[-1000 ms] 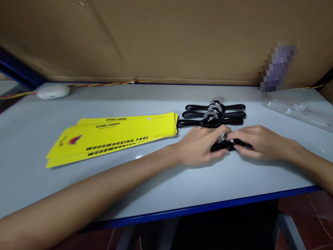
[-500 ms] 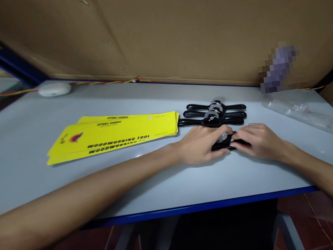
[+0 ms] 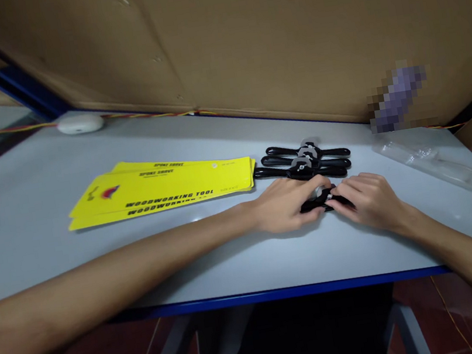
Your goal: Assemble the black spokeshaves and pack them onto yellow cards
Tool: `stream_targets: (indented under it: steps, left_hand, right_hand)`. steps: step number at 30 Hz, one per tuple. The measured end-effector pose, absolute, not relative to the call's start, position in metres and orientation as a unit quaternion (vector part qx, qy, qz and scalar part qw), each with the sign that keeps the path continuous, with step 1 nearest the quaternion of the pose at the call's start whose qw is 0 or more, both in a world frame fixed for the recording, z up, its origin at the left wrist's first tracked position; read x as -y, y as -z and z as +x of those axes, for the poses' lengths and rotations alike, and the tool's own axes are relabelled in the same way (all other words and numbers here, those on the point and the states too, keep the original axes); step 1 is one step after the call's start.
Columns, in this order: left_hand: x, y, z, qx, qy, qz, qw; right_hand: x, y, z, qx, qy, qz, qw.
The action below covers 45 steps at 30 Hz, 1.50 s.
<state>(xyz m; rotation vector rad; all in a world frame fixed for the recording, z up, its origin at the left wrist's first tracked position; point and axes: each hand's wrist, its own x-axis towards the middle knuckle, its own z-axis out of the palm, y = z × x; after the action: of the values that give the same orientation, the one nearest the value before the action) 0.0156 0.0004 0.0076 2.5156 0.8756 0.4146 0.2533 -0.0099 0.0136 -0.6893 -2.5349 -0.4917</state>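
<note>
A black spokeshave [image 3: 320, 200] lies on the table close in front of me, partly covered by my fingers. My left hand [image 3: 287, 205] is closed around its left handle side, thumb and fingers on either side of the body. At its middle, my right hand [image 3: 366, 199] pinches near the small screw, with the fingertips partly hidden. Just behind, three more black spokeshaves [image 3: 304, 168] with grey metal plates lie in an overlapping row. Yellow printed cards [image 3: 175, 185] reading "spoke shave" and "woodworking tool" are stacked to the left, touching the nearest handle of that row.
Clear plastic packaging [image 3: 426, 160] lies at the right of the grey table [image 3: 231, 266]. A white rounded device [image 3: 80, 124] sits at the back left beside a red and yellow cable. Cardboard panels [image 3: 263, 37] stand behind and at the right; a blurred purple item leans there.
Both hands keep their places on the spokeshave; the right fingers have shifted very slightly at its middle. The whole view has moved a little.
</note>
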Motion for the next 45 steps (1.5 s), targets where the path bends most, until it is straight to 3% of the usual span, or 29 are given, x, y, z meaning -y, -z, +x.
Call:
stream_targets:
  steps: [5, 20, 28, 45]
  left_hand:
    - [-0.002, -0.009, 0.012, -0.313, -0.176, 0.886, 0.294]
    - [-0.004, -0.014, 0.015, -0.345, -0.154, 0.868, 0.321]
    - [-0.003, -0.011, 0.016, -0.343, -0.141, 0.889, 0.267]
    - [-0.005, -0.012, 0.018, -0.332, -0.132, 0.905, 0.229]
  right_hand:
    - [0.008, -0.014, 0.256, 0.923, 0.18, -0.266, 0.213]
    - [0.011, -0.018, 0.255, 0.928, 0.153, -0.307, 0.143]
    - [0.009, -0.012, 0.249, 0.913, 0.229, -0.269, 0.205]
    - [0.018, -0.009, 0.24, 0.886, 0.287, -0.301, 0.204]
